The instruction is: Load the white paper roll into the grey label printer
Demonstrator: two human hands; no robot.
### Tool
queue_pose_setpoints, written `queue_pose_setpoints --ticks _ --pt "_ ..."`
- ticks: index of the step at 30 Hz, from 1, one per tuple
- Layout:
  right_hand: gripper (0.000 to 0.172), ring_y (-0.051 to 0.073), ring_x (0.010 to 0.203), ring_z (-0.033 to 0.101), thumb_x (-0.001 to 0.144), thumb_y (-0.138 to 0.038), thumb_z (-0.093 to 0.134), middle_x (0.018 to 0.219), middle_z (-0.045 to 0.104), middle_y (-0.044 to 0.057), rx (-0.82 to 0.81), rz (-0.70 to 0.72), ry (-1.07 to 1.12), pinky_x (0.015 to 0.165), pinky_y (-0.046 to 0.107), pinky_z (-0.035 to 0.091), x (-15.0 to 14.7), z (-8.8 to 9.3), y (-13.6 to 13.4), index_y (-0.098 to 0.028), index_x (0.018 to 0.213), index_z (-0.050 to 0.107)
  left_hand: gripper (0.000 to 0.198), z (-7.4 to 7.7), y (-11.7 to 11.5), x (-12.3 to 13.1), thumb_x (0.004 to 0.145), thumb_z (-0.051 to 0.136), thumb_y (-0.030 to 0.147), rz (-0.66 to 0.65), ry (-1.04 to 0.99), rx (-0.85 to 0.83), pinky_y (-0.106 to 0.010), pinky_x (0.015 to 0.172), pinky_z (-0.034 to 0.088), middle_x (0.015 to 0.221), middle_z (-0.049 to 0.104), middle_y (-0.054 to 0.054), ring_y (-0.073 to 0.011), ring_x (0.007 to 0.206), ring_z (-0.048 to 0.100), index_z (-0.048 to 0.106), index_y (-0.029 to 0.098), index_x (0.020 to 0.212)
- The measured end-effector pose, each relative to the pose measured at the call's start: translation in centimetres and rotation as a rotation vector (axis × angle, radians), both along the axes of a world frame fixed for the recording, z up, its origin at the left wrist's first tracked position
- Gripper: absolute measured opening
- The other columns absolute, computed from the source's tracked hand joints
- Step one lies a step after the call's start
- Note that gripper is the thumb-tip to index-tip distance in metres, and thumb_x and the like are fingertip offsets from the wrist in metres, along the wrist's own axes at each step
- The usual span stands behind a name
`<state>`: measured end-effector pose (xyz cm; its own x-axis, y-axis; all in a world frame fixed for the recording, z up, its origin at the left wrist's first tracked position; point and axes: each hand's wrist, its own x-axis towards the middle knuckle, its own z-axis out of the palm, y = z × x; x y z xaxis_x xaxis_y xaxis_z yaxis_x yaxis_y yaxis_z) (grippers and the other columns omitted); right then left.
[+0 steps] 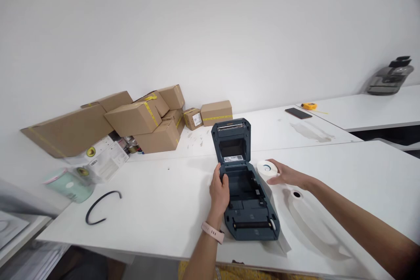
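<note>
A dark blue label printer point(251, 201) stands on the white table with its lid point(232, 142) tipped up, so the bay inside shows. My left hand point(219, 189) grips the printer's left edge near the hinge, thumb over the rim. On the other side, my right hand point(281, 172) has its fingers around a roll of white labels point(264, 169) beside the printer's right edge. A strip of paper point(282, 241) runs from near the roll along that edge. Close to my right forearm lies a second paper roll point(303, 205) with a dark core and a long loose tail.
Brown cardboard boxes point(157, 135) are stacked at the back left. A black curved cable point(95, 206) and a mint-green container point(70, 186) are at the left. A phone point(298, 113), yellow tape measure point(309, 106) and grey water bottle point(389, 78) stand back right.
</note>
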<state>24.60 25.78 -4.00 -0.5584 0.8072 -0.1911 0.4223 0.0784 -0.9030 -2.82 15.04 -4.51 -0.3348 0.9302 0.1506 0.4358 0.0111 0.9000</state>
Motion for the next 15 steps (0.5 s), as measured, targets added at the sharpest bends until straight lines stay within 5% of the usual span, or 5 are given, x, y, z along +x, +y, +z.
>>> queue_pose_setpoints --ticks 4,9,12,15 --pt "0.082 0.036 0.138 0.049 0.079 -0.059 0.070 0.152 0.051 0.010 -0.005 -0.092 0.078 0.112 0.049 0.043 3.4 -1.0 -0.5 -0.033 0.150 0.039 0.053 0.2 0.0 0.1 0.098 0.043 0.040 -0.010 -0.023 -0.015 -0.040 0.117 0.037 0.158 0.045 -0.008 -0.0257 0.144 0.044 0.042 0.025 0.149" --pt "0.061 0.037 0.147 0.038 0.086 -0.063 0.061 0.156 0.048 0.008 -0.020 -0.083 0.053 0.115 0.047 0.040 9.4 -2.7 -3.4 -0.036 0.140 0.058 0.053 0.0 0.1 0.1 0.097 0.046 0.039 -0.002 -0.015 -0.004 -0.042 0.117 0.036 0.156 0.048 -0.009 -0.0270 0.143 0.046 0.045 0.024 0.147" --pt "0.064 0.037 0.147 0.037 0.081 -0.057 0.070 0.156 0.047 0.008 0.062 0.040 -0.024 0.114 0.047 0.041 9.3 -3.6 -5.6 -0.037 0.141 0.058 0.052 -0.1 0.1 0.1 0.096 0.047 0.038 -0.002 0.002 0.024 -0.043 0.117 0.036 0.154 0.051 -0.010 -0.0273 0.142 0.047 0.047 0.024 0.146" --pt "0.063 0.039 0.131 0.056 0.080 -0.065 0.066 0.139 0.063 0.011 0.197 0.033 -0.043 0.106 0.052 0.048 7.0 -3.8 -7.1 -0.033 0.135 0.063 0.052 -0.1 0.1 0.1 0.097 0.045 0.039 -0.013 -0.002 0.022 -0.042 0.117 0.036 0.155 0.049 -0.010 -0.0272 0.142 0.047 0.045 0.023 0.147"
